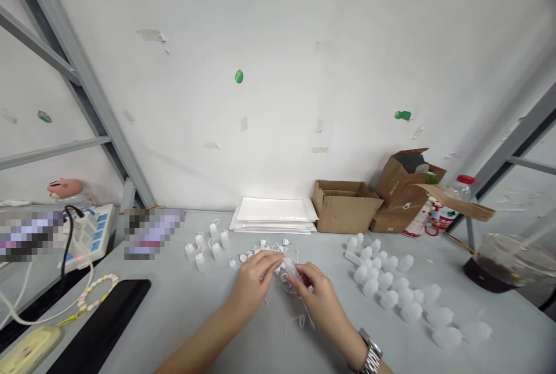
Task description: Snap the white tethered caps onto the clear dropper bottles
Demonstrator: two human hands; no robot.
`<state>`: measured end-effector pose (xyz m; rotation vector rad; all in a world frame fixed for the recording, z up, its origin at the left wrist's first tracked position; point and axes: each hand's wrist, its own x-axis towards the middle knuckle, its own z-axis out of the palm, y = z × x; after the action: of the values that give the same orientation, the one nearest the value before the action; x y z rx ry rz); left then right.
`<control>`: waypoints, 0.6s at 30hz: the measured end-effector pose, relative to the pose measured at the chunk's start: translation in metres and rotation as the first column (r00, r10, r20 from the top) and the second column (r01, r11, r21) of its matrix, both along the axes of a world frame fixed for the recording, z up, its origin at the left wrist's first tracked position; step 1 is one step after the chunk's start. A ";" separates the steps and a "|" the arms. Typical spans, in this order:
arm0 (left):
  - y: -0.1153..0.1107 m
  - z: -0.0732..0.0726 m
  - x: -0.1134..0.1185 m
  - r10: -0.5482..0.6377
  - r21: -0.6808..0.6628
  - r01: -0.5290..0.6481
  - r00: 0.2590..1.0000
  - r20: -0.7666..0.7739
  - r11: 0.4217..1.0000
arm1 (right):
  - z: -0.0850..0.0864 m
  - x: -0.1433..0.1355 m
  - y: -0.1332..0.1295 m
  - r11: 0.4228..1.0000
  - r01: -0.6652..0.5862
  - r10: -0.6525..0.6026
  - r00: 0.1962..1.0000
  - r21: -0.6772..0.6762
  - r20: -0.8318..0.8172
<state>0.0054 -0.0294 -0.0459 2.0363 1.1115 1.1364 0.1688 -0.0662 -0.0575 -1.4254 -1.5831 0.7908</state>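
Near the middle of the grey table, my right hand [313, 288] grips a small translucent bottle [292, 268] between thumb and fingers. My left hand [257, 275] is at the bottle's top, its fingers pressed together; what they pinch is too small to make out. A pile of small white caps with thin loops [263, 245] lies behind and between my hands. To the left stand several small bottles with looped caps [216, 250]. Many translucent bottles [386, 281] lie on the right side of the table.
White sheets [273, 212] and an open cardboard box [346, 212] stand against the wall. A brown paper bag [397, 194] and a drink cup [495, 264] are at the right. A black mat [104, 325] and a power strip [101, 232] are at the left.
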 end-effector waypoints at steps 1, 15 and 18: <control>0.000 0.003 0.001 -0.002 -0.067 0.005 0.999 0.044 0.998 | -0.001 0.000 0.001 1.000 -0.004 0.003 1.000 -0.023 -0.025; -0.001 0.011 0.006 -0.002 -0.522 0.367 0.820 0.573 0.770 | 0.001 -0.006 0.003 0.975 -0.180 0.108 0.896 -0.131 -0.430; -0.004 0.011 0.008 0.004 -0.522 0.461 0.747 0.665 0.718 | 0.001 -0.007 0.002 0.990 -0.063 0.013 0.930 -0.125 -0.367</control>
<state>0.0135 -0.0331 -0.0348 1.0571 0.7045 0.9691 0.1622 -0.0645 -0.0566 -1.2539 -1.2916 1.1338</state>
